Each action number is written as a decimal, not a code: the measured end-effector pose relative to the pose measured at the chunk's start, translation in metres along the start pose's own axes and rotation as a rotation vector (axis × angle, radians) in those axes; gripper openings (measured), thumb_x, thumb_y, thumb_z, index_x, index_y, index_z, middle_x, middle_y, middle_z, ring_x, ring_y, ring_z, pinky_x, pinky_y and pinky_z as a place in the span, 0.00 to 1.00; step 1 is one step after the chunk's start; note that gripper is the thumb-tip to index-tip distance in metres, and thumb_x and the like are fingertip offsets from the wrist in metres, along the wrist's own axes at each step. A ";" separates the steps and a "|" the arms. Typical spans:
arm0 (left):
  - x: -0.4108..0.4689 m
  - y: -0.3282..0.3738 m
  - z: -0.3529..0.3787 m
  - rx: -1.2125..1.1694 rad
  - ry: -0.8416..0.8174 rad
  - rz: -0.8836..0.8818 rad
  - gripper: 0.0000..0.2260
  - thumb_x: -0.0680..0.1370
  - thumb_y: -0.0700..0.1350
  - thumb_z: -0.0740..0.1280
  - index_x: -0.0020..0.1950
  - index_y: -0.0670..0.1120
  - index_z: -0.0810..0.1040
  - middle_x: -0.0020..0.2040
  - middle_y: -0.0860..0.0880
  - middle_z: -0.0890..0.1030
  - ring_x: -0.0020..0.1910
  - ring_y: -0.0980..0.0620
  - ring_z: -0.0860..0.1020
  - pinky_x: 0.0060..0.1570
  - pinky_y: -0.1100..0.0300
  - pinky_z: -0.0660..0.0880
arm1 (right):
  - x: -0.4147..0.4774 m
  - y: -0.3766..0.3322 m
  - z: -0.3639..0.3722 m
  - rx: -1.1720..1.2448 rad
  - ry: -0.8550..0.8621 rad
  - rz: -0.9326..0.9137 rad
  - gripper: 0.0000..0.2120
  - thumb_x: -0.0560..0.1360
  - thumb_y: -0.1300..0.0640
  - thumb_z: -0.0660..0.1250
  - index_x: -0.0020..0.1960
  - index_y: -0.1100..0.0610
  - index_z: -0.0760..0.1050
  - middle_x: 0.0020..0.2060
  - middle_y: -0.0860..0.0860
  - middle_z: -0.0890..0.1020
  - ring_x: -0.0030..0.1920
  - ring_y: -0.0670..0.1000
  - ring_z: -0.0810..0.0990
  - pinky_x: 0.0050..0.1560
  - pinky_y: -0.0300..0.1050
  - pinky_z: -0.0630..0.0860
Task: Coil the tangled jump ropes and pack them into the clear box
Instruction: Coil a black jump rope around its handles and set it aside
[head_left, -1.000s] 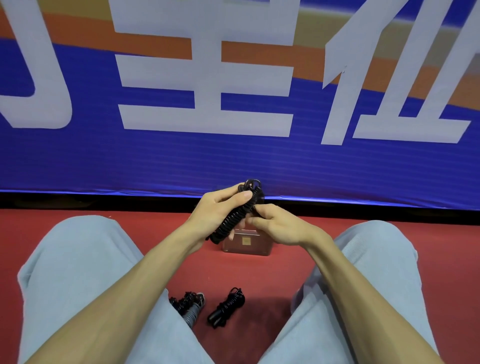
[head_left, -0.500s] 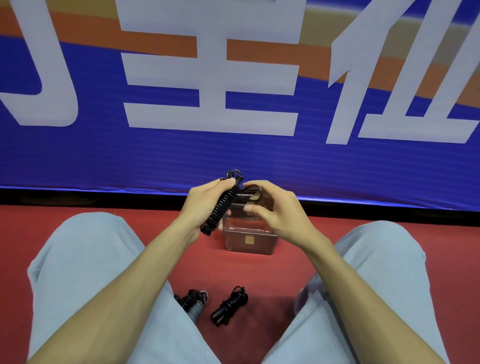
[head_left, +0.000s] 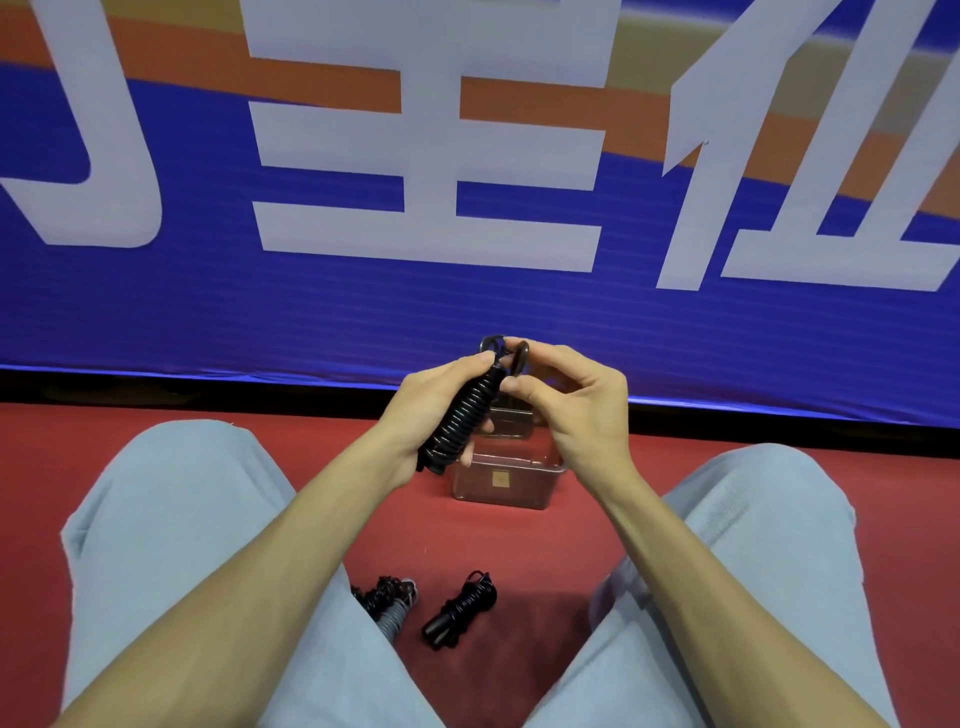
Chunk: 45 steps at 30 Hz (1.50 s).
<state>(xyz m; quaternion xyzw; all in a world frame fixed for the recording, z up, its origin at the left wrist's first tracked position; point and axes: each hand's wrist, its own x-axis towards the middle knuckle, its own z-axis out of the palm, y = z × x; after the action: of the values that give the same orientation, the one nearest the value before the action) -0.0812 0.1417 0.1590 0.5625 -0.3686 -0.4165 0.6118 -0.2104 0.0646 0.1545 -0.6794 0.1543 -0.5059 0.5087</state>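
Observation:
My left hand (head_left: 434, 402) grips a black jump rope (head_left: 462, 415) wound tightly into a long bundle, held slanted above the floor. My right hand (head_left: 576, 410) pinches a loop of the rope's free end (head_left: 519, 358) at the top of the bundle. Below and just behind the hands, the clear box (head_left: 504, 480) stands on the red floor, partly hidden by them. Two more ropes lie between my legs: a black coiled one (head_left: 460, 616) and a black and grey one (head_left: 389, 605), partly hidden by my left leg.
I sit on a red floor (head_left: 467, 545) with my legs in grey shorts spread to either side. A blue banner (head_left: 311, 312) with large white characters stands upright just behind the box.
Both hands have risen with the bundle, uncovering more of the box. My right hand has moved from the bundle's middle to its top, where it now pinches a loop.

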 end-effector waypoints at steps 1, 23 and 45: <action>0.000 0.000 0.001 -0.003 0.000 0.008 0.13 0.79 0.54 0.67 0.46 0.45 0.82 0.39 0.41 0.80 0.21 0.51 0.77 0.19 0.60 0.70 | 0.000 0.000 0.000 0.029 0.030 0.021 0.14 0.68 0.70 0.74 0.51 0.58 0.83 0.42 0.54 0.85 0.40 0.46 0.83 0.41 0.34 0.77; 0.007 -0.009 0.005 -0.003 0.076 0.093 0.13 0.77 0.55 0.69 0.50 0.47 0.83 0.42 0.38 0.83 0.24 0.42 0.75 0.29 0.54 0.73 | 0.008 -0.006 -0.006 0.215 0.158 0.229 0.09 0.69 0.62 0.73 0.50 0.58 0.82 0.40 0.55 0.85 0.33 0.42 0.80 0.38 0.32 0.73; 0.012 -0.020 -0.002 0.251 -0.093 0.205 0.17 0.78 0.51 0.69 0.61 0.72 0.75 0.42 0.51 0.81 0.36 0.50 0.78 0.45 0.45 0.80 | 0.015 -0.006 -0.022 -0.315 -0.042 0.162 0.03 0.70 0.60 0.76 0.42 0.54 0.85 0.36 0.49 0.86 0.41 0.50 0.85 0.50 0.52 0.81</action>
<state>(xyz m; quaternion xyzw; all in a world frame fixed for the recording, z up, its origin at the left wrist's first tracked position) -0.0762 0.1311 0.1384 0.5740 -0.5013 -0.3281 0.5581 -0.2246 0.0449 0.1669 -0.7463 0.2750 -0.4187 0.4382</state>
